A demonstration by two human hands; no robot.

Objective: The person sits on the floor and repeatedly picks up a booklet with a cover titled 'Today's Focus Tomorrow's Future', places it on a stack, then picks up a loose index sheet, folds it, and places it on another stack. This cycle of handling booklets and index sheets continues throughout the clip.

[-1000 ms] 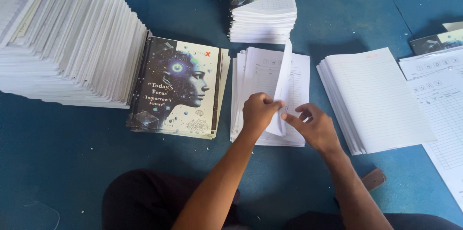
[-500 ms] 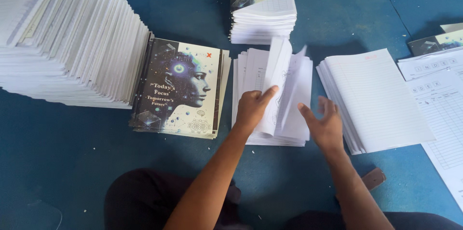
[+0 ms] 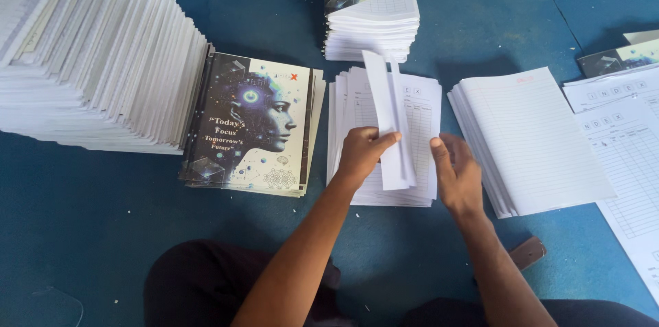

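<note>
Left hand point(image 3: 360, 154) is pinched shut on a bundle of white sheets point(image 3: 388, 121), thumb on top, holding it up on edge so it stands tilted above the stack of printed index sheets point(image 3: 419, 111) beneath. Right hand point(image 3: 456, 174) sits just beside it, fingers loosely spread and flat, gripping nothing, fingertips close to the bundle's lower edge; whether they touch it is hard to tell. That index stack lies on the blue floor point(image 3: 103, 231) right in front of the person. Left of it, a short pile of notebooks with a dark illustrated cover point(image 3: 250, 124); beyond that, a big slanting stack of white page blocks point(image 3: 96, 59). To the right, a stack of ruled pages point(image 3: 535, 138), then loose index sheets point(image 3: 628, 148). Further up, another covered pile point(image 3: 371, 15).
</note>
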